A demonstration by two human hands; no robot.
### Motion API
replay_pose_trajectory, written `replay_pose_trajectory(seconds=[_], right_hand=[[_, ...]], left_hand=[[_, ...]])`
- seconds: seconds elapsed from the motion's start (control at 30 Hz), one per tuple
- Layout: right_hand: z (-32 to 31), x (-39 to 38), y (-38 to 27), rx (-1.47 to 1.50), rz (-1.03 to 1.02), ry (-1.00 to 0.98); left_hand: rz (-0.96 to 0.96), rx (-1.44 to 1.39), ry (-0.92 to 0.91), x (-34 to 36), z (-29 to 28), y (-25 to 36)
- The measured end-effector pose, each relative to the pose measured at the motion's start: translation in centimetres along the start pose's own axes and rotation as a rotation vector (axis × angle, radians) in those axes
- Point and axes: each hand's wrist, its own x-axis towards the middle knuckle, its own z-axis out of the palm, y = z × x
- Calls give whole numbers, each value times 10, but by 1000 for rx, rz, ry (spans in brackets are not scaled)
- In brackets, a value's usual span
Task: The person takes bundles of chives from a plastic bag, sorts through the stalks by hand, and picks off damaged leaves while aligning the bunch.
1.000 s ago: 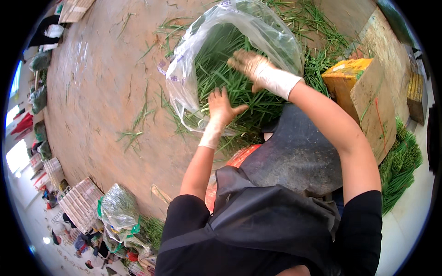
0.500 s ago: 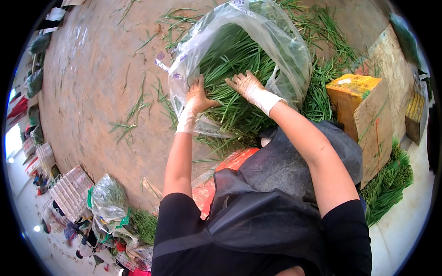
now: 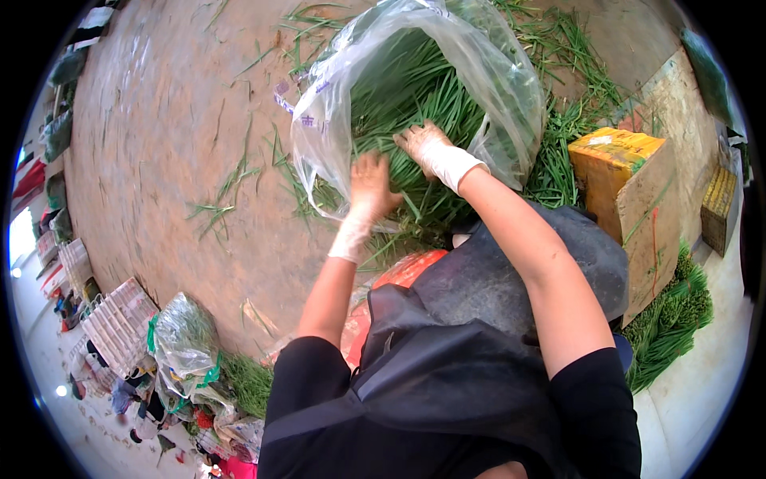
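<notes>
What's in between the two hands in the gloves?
In the head view, long green stalks fill the gap between the left hand and the right hand, at the mouth of the clear plastic bag.

Green stalks (image 3: 415, 88) in bag (image 3: 511, 88); box (image 3: 614, 172) right.

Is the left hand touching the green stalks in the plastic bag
Touching. The head view shows the left hand pressed flat on the green stalks at the mouth of the clear plastic bag, no gap visible.
</notes>
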Motion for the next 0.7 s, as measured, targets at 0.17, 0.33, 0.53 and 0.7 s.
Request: replay_pose_trajectory(seconds=[0.17,0.33,0.53,0.7], right_hand=[[8,2,-9,16,-39,181],[12,-8,-7,-11,-41,136],[-10,-10,-8,-95,-129,148],[8,9,-16,23,-125,-128]], left_hand=[[-144,-51,-98,22,-12,-34],[-272,-161,-316,22,0,-18],[-277,-106,-96,-17,16,11],[-184,-89,-23,-26,17,15]])
